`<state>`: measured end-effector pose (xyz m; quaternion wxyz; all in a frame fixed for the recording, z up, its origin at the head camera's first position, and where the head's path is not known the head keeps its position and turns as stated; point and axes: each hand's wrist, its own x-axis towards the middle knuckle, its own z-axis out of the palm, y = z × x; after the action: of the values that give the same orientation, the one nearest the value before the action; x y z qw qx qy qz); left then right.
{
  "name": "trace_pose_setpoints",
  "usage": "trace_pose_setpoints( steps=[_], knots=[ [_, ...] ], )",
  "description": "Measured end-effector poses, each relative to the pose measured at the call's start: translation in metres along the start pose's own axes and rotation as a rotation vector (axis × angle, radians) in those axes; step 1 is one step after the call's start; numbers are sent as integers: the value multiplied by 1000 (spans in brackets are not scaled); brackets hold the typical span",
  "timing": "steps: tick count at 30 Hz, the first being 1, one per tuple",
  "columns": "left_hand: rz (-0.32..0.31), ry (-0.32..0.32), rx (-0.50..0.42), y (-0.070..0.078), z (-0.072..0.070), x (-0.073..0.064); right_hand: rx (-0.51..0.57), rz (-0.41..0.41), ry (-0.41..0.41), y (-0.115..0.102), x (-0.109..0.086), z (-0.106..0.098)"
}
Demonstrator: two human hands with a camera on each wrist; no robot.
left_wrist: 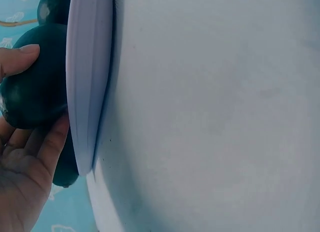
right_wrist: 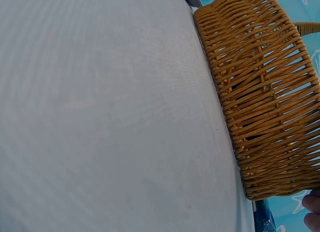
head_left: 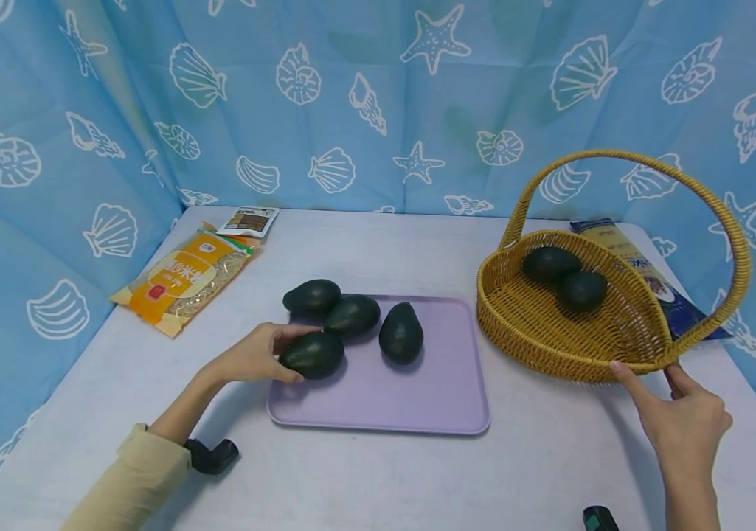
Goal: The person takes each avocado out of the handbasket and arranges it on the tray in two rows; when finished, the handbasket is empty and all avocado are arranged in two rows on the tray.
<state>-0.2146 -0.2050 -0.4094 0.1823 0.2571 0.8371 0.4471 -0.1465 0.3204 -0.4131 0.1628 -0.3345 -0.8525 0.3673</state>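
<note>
While the left hand (head_left: pixel 258 355) grasps the front avocado (head_left: pixel 313 356) on the tray (head_left: pixel 417 402), thumb on the near side and fingers around the back, the right hand (head_left: pixel 683 420) grips the basket (head_left: pixel 563 332) at its near right rim, by the foot of the handle (head_left: pixel 739 273). Taking hold of that fruit looks to be the step in hand; it seems to rest on the tray, not yet lifted.

Three others share the tray: a back avocado (head_left: pixel 311 297) at the far left corner, a middle avocado (head_left: pixel 352 316) close behind the grasped one, and an upright-looking avocado (head_left: pixel 401 335) farther right. Two more avocados (head_left: pixel 552 264) lie side by side in the basket, toward its far side.

In my judgement, the next move calls for a firm hold and a straight lift, so that the fruit clears its neighbour without setting it rolling (smooth, rounded skins give little to catch on). A steady right hand should keep the basket from sliding or tipping; whether its near edge is slightly raised, I cannot tell.
</note>
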Motion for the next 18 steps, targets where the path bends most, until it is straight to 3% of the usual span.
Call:
trace_pose_setpoints(
  steps=[4,11,18],
  knots=[
    [8,-4,-7,-1,-1,-2,2,-3,-9,-9,-9,-4],
    [17,-4,16,0,-4,-4,-1,-5,-10,-9,-8,-5],
    [36,62,13,15,-11,-3,-5,-2,-14,-8,-8,-5]
  ],
)
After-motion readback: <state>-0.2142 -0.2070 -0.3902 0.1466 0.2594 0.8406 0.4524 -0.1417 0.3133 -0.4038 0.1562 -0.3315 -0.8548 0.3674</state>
